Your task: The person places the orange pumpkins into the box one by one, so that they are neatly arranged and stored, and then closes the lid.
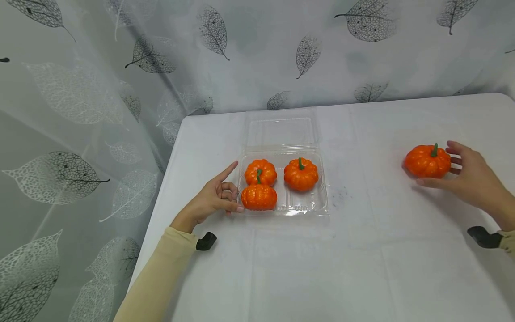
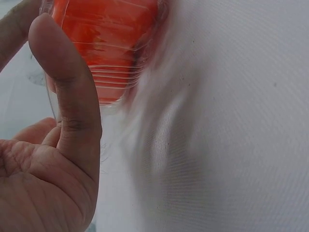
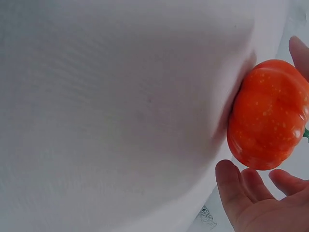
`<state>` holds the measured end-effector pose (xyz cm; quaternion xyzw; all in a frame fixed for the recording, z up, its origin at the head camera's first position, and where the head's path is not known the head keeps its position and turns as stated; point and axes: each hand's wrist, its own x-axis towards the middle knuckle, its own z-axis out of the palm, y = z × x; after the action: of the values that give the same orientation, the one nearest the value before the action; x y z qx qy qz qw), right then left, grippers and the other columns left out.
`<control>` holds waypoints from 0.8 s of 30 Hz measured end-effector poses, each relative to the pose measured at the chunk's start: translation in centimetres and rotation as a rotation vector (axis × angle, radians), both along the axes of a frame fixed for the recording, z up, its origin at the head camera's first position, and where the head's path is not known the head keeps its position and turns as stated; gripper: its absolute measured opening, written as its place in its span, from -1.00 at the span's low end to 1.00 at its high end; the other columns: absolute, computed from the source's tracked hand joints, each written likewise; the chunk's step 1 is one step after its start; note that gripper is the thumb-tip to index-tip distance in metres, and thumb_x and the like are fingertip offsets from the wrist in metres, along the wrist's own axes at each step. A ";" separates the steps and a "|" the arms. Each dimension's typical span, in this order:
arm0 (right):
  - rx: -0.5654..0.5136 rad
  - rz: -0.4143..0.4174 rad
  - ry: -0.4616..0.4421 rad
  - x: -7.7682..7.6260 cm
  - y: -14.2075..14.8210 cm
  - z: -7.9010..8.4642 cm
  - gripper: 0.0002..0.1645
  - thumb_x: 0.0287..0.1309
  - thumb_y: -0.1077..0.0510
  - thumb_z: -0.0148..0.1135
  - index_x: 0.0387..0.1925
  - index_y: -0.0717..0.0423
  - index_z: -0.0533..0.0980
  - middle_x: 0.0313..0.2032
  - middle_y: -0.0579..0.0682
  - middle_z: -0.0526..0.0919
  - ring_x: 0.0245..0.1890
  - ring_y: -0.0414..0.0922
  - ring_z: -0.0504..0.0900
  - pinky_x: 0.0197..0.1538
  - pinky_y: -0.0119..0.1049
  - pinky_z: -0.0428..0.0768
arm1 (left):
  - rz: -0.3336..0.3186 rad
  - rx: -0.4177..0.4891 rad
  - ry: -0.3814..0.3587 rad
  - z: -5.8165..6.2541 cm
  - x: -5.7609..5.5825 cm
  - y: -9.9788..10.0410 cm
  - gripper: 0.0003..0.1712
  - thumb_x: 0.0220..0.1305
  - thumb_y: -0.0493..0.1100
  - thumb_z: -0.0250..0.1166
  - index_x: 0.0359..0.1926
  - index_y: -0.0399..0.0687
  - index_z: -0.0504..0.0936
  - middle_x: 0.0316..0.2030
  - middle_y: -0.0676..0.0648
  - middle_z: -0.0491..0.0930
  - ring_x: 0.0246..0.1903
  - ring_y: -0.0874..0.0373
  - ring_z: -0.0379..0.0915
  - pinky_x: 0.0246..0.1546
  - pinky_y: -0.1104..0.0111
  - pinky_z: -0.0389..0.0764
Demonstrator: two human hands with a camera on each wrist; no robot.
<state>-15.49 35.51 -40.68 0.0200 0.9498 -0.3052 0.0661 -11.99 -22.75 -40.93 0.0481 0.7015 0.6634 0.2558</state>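
In the head view, a clear plastic container (image 1: 287, 197) stands with its lid (image 1: 281, 129) folded open towards the back. Inside are three small orange pumpkins: a rear left one (image 1: 259, 167), a front left one (image 1: 259, 197) and a right one (image 1: 301, 175). My left hand (image 1: 213, 197) grips the container's left edge, thumb at the front corner and index finger stretched along the side. Far to the right, my right hand (image 1: 472, 176) spreads thumb and fingers around a fourth pumpkin (image 1: 426, 162) on the table. The right wrist view shows its fingertips (image 3: 227, 169) just off the pumpkin's skin.
A white cloth covers the table (image 1: 322, 268). Behind it and along the left hangs a grey curtain (image 1: 249, 53) printed with leaves. Black wrist mounts (image 1: 206, 241) sit at both sleeve cuffs.
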 end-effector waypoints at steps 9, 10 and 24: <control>0.013 -0.018 -0.044 0.2 -0.3 0.0 0.43 0.12 -0.15 0.51 0.50 0.51 -0.27 0.42 0.61 -0.13 0.30 0.59 0.05 0.17 0.52 0.18 | 0.004 0.018 -0.017 0.4 0.3 0.0 0.36 -0.02 -0.53 0.52 0.60 0.44 0.01 -0.33 -0.13 0.42 -0.44 0.11 0.51 -0.51 0.30 0.63; 0.012 -0.024 -0.045 0.2 -0.3 0.0 0.43 0.13 -0.16 0.50 0.50 0.51 -0.27 0.42 0.61 -0.14 0.30 0.59 0.05 0.18 0.51 0.17 | 0.004 0.020 -0.019 0.4 0.3 0.0 0.36 -0.02 -0.53 0.52 0.60 0.44 0.01 -0.33 -0.13 0.42 -0.45 0.11 0.51 -0.50 0.30 0.63; -0.037 -0.024 -0.061 0.5 -1.3 0.0 0.38 0.16 -0.24 0.45 0.53 0.42 -0.19 0.41 0.59 -0.07 0.23 0.56 0.13 0.12 0.51 0.28 | 0.000 0.028 -0.010 0.5 0.3 0.0 0.36 -0.03 -0.55 0.51 0.60 0.42 0.01 -0.33 -0.15 0.42 -0.47 0.09 0.50 -0.48 0.29 0.62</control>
<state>-14.97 34.25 -40.73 0.0393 0.9412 -0.3229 0.0916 -11.68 -22.74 -40.41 0.0481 0.6908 0.6735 0.2586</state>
